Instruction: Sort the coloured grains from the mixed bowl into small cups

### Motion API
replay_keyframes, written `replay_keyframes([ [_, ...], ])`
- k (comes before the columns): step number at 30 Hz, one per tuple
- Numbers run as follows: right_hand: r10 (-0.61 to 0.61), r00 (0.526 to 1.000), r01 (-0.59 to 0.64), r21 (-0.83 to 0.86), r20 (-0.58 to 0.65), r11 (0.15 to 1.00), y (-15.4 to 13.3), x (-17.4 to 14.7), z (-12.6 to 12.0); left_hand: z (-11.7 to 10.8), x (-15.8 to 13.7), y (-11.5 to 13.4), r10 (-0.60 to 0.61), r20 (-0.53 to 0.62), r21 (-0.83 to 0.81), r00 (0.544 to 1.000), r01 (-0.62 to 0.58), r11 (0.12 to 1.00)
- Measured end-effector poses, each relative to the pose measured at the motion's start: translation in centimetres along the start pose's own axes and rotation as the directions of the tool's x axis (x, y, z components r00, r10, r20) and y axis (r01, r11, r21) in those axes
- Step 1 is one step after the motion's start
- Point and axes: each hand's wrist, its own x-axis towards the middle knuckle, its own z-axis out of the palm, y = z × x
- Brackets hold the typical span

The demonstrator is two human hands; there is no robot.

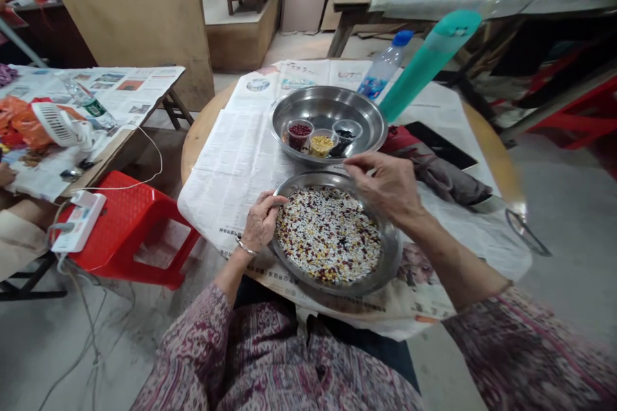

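A shallow stainless steel basin (393,257) on the near side of the table holds mixed white, dark red, yellow and a few black beans or grains (328,237). My left hand (260,221) is closed on its left rim, thumb on top. My right hand (383,183) hovers over its far right rim, thumb and fingertips pinched; anything between them is too small to make out. Just beyond stands a second steel basin (308,99). Inside are three clear cups: one of red beans (299,131), one of yellow grains (321,142), one of black beans (344,135).
Newspaper (216,167) covers the round table. Behind the far basin are a blue-capped bottle (383,67) and a tall green tube-shaped object (429,64). A dark folded umbrella (443,176) and a black tablet-like slab (441,144) lie right. A red stool (130,225) stands left.
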Motion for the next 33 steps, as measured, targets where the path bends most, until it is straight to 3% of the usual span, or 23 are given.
replay_keyframes([
  [4, 0.146, 0.983, -0.161, -0.147, -0.109, 0.976, 0.1, 3.9, -0.7, 0.0, -0.1, 0.1, 0.002, -0.002, -0.004, 1.0, -0.002, 1.0],
  [10, 0.314, 0.949, -0.296, -0.424, -0.029, 0.856, 0.0, 8.2, -0.3, 0.1, -0.2, 0.2, -0.024, 0.0, -0.015, 1.0, 0.024, 1.0],
  [17, 0.343, 0.937, -0.263, -0.508, 0.069, 0.82, 1.5, 10.2, 1.2, 0.1, -0.3, 0.2, -0.049, 0.005, -0.016, 0.999, 0.049, 0.999],
  [24, 0.469, 0.869, -0.315, -0.553, 0.158, 0.771, 1.9, 11.8, 2.0, 0.3, -0.4, 0.0, -0.05, 0.003, -0.025, 0.999, 0.05, 0.998],
  [33, 0.395, 0.908, -0.27, -0.521, 0.143, 0.81, 1.7, 10.9, 2.1, 0.3, -0.5, -0.1, -0.038, -0.002, -0.017, 0.999, 0.038, 0.999],
])
